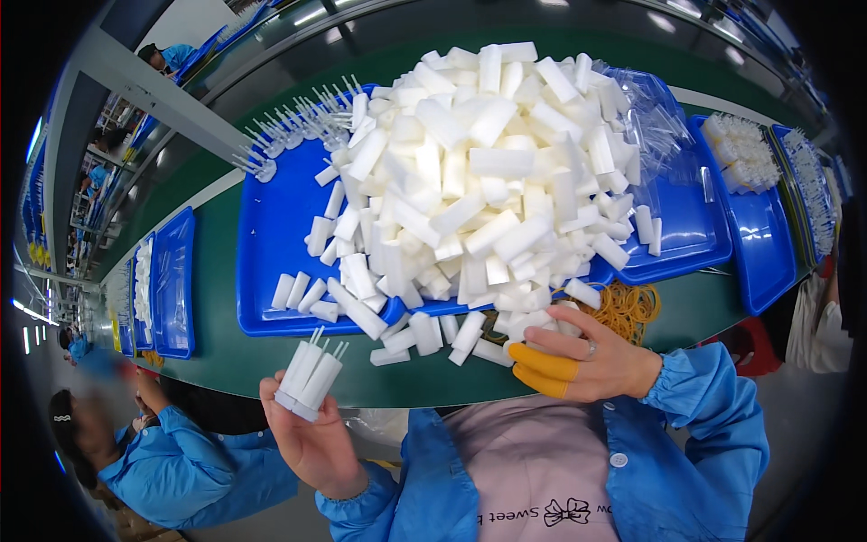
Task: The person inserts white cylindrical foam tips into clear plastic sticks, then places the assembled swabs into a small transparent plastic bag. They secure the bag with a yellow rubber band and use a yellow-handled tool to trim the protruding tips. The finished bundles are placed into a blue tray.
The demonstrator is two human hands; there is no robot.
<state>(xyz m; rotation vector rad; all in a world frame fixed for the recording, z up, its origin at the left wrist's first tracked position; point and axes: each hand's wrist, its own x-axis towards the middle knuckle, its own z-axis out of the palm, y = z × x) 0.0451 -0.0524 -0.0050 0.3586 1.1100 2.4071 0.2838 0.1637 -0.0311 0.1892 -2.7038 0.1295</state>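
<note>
My left fingers (273,406) are closed around the pale round base of a cluster of white foam sleeves (312,375), held tilted near the front edge of the green desk (217,361), prong tips poking past the sleeves. My right fingers (551,340), two in yellow covers (544,363), are slightly spread at the near side of a big heap of white foam pieces (470,199); I cannot tell whether they pinch one. Orange-brown bands (623,312) lie beside them, and a blue tray (280,226) shows left of the heap.
</note>
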